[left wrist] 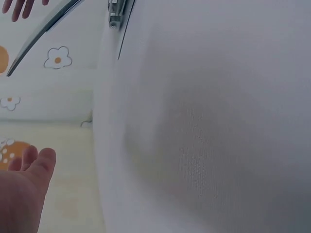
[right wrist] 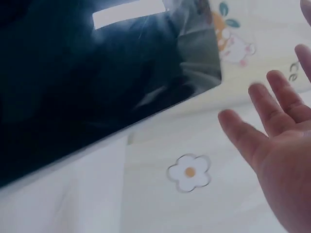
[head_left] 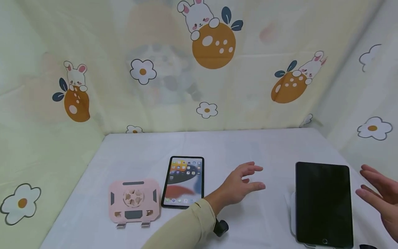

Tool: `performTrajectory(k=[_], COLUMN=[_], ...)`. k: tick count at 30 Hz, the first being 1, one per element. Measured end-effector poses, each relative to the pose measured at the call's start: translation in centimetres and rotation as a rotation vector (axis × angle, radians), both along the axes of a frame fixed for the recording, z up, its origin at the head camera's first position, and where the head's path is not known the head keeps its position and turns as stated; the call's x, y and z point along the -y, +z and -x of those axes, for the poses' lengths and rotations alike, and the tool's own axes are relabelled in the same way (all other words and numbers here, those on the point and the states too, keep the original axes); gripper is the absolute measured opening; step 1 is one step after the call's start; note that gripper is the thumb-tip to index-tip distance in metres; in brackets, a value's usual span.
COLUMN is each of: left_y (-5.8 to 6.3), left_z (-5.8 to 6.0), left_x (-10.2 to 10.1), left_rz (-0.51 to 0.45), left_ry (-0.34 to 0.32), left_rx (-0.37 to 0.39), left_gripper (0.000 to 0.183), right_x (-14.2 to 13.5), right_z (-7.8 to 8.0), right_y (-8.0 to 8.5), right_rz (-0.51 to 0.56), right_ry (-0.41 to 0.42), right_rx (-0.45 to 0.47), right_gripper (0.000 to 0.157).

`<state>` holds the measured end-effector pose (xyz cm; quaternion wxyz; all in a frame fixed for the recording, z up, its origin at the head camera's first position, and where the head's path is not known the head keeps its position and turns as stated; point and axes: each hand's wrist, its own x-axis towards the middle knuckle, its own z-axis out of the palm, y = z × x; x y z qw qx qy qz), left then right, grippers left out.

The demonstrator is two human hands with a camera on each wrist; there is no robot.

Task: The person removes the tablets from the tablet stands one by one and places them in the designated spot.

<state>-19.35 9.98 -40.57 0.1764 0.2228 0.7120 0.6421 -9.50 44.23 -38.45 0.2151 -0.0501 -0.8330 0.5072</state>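
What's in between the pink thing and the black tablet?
In the head view, first comes the lit tablet, then the left hand and a stretch of white table. Something white, mostly hidden, peeks out beside the black tablet.

I'm looking across the table (head_left: 236, 148) now: over on the left lies the hinged panel (head_left: 133, 214), and just right of it, the first tablet (head_left: 186, 180). Far right, there's the second tablet (head_left: 324, 204), a support (head_left: 293, 214) poking out along its left edge. Left hand (head_left: 237, 185) between the tablets, right hand (head_left: 382, 199) right of the second, cloth (head_left: 168, 114) behind.
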Motion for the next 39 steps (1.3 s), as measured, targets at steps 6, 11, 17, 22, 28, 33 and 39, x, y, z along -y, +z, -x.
performTrajectory(k=[6,11,17,22,28,33,39], left_y=[0.2,0.4,0.5,0.3,0.3,0.3,0.2], left_z=[0.1,0.2,0.1,-0.2,-0.2,-0.1,0.0], left_x=[-1.2,-2.2,-3.7,-4.9,-5.8,-6.3,-6.9], left_rz=[0.037,0.071,0.094,0.119,0.145,0.143,0.089], left_ry=[-0.033,-0.068,-0.091,-0.101,-0.116,-0.132,-0.173], left_rx=[0.02,0.024,0.002,0.003,0.003,0.05,0.077], left_gripper=[0.045,0.044,0.044,0.044,0.045,0.046,0.043], right_x=[-0.7,-1.6,-2.6,-3.1,-3.7,-4.0,-4.2], right_z=[1.2,1.9,2.0,2.1,2.3,2.5,2.6], right_y=[-0.8,-2.2,-3.5,-4.0,-4.5,-4.6,-4.6], right_rz=[0.002,0.189,0.36,0.423,0.396,0.408,0.421], right_ry=[-0.009,0.06,0.149,0.206,0.261,0.306,0.338], right_rx=[0.021,-0.001,0.022,0.035,0.101,0.122,0.111], right_gripper=[0.056,0.051,0.046,0.044,0.046,0.041,0.04])
